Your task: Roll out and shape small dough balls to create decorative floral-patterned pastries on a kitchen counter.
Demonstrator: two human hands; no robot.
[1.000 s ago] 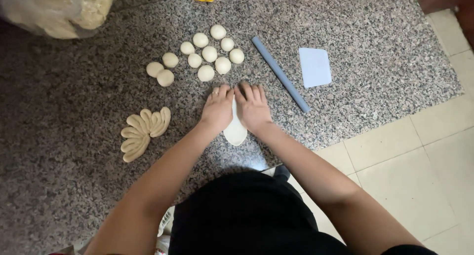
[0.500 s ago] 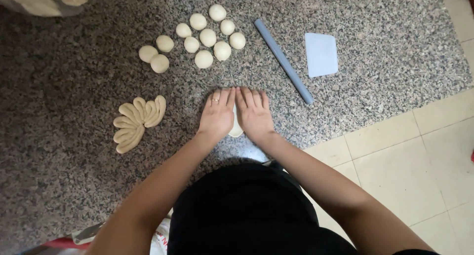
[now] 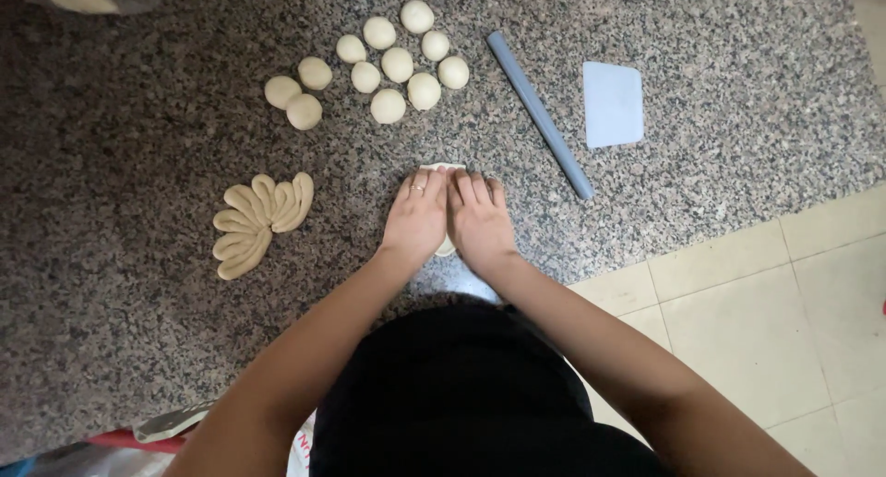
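A flattened piece of dough [image 3: 447, 209] lies at frame centre on the speckled desk [image 3: 138, 348], mostly hidden. The left hand [image 3: 417, 217] and right hand [image 3: 478, 217] press flat on it, side by side, fingers extended, gripping nothing. Uneven pressure could probably tear or stick it. Above: ten dough balls [image 3: 397, 65], one grey rolling pin [image 3: 540, 113], one pale scraper [image 3: 613, 103]. At left, a fan of shaped strips [image 3: 258, 220], count unclear.

Speckled granite counter [image 3: 720, 62]: dough balls [image 3: 398, 65], seemingly scraper [image 3: 613, 103]
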